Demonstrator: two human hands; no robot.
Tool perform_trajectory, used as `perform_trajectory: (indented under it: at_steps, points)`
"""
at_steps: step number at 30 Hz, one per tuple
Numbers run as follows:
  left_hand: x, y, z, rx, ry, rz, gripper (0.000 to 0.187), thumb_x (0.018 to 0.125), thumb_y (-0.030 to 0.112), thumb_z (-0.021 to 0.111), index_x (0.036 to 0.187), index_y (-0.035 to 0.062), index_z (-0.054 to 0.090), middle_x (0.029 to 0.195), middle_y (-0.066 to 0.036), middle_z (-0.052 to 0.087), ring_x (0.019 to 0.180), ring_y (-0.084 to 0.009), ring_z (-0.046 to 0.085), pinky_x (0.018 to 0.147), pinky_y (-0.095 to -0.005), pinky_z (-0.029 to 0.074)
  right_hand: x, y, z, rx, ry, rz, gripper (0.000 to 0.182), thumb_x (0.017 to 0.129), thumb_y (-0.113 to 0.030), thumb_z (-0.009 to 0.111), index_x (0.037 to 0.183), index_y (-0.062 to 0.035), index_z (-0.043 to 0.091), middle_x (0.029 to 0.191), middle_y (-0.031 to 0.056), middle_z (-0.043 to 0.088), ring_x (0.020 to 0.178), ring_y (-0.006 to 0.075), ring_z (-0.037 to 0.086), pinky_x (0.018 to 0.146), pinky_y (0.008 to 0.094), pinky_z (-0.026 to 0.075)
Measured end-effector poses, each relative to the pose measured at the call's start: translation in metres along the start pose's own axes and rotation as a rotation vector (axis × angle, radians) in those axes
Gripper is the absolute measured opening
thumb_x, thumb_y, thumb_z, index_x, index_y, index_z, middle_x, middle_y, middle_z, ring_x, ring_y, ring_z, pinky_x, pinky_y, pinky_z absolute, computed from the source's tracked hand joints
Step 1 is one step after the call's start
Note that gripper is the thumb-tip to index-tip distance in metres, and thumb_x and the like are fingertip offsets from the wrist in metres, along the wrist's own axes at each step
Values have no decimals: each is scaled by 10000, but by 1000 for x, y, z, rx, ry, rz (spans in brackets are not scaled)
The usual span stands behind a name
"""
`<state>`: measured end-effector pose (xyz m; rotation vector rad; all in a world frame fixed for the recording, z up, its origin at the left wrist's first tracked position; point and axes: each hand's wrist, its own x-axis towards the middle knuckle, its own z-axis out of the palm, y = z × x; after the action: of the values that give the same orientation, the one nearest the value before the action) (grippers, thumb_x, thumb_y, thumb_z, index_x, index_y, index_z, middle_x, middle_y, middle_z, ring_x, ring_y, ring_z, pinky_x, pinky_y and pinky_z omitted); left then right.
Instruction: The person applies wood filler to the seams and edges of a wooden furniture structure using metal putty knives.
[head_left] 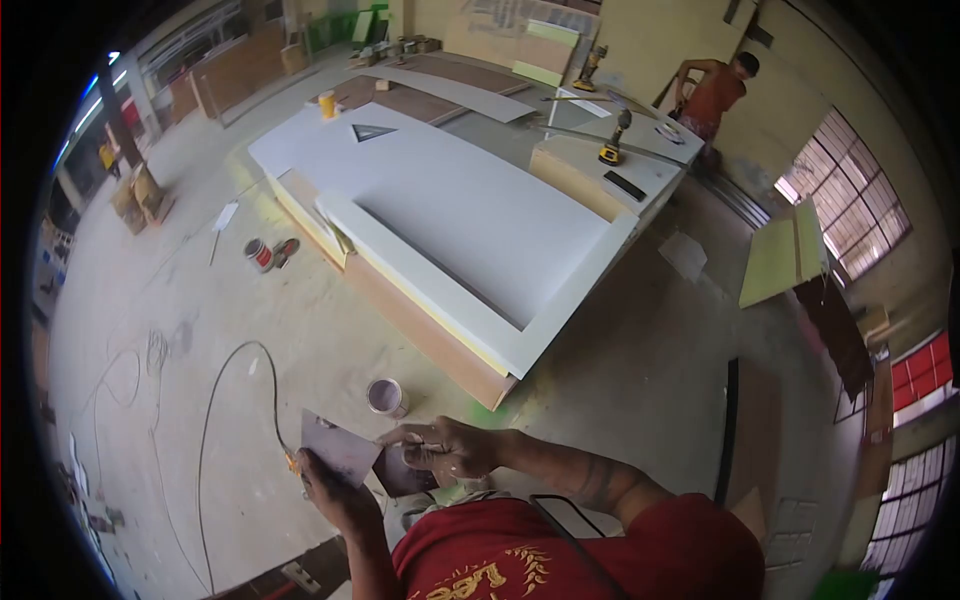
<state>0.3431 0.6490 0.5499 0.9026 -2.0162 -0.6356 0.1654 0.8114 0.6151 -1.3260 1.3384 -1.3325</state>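
Note:
My left hand (338,497) grips a thin, greyish rectangular plate (338,448) with smears on its face, its thumb laid over the front. Close beside it, my right hand (448,447) is closed on a darker flat scraper (403,476), which hangs below the fingers near the plate's right edge. Whether the two touch is hard to tell. On the floor just past my hands stands an open can (386,397) of pale greyish paste. Beyond it lies a large white panel piece (440,210) with a raised frame along its near end.
A cordless drill (615,140) and a phone (625,186) lie on the panel work at right. Another person (712,95) stands behind. A paint can (258,255) and a curving hose (206,440) are on the floor at left. A yellow cup (327,104) sits at the far end.

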Motion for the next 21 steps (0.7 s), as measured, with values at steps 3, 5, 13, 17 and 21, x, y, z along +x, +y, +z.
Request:
perform_trajectory:
  at_steps: [3, 5, 13, 17, 21]
  points:
    - [18, -2, 0, -688, -73, -236, 419, 1033, 190, 572, 1383, -37, 530, 1284, -195, 618, 1203, -313, 607, 958, -418, 538, -8, 26, -1, 88, 150, 56, 241, 1091, -232, 516, 1221, -46, 597, 857, 21, 610, 853, 58, 574, 752, 285, 489]
    - [35, 18, -18, -1696, -316, -956, 408, 1040, 265, 579, 1356, 7, 569, 1238, -144, 657, 1150, -250, 647, 908, -385, 571, -2, 48, -2, 201, 516, -124, 236, 1085, -256, 536, 1122, -44, 633, 880, -5, 605, 895, 39, 548, 783, 279, 484]
    - [-7, 70, 2, -1551, -767, -1255, 385, 1030, 374, 596, 1220, 41, 633, 1074, -76, 735, 908, -195, 721, 821, -347, 603, 23, 70, 7, -663, 503, -284, 284, 1017, -305, 582, 996, -34, 667, 864, 100, 670, 801, 198, 674, 696, 336, 537]
    - [25, 45, -11, -1844, -611, -1224, 389, 1029, 412, 596, 1169, 53, 652, 961, -79, 737, 809, -178, 730, 717, -337, 617, -2, 78, 14, -61, 180, 104, 239, 1011, -224, 533, 839, -69, 593, 724, 29, 587, 666, 124, 579, 588, 328, 490]
    - [13, 63, -20, -1452, -721, -1195, 432, 1023, 412, 603, 1210, 22, 622, 975, -81, 724, 820, -170, 720, 706, -298, 605, 9, 102, 3, 1452, 164, -91, 300, 1076, -376, 471, 865, -163, 474, 704, 2, 551, 559, 137, 519, 526, 283, 468]
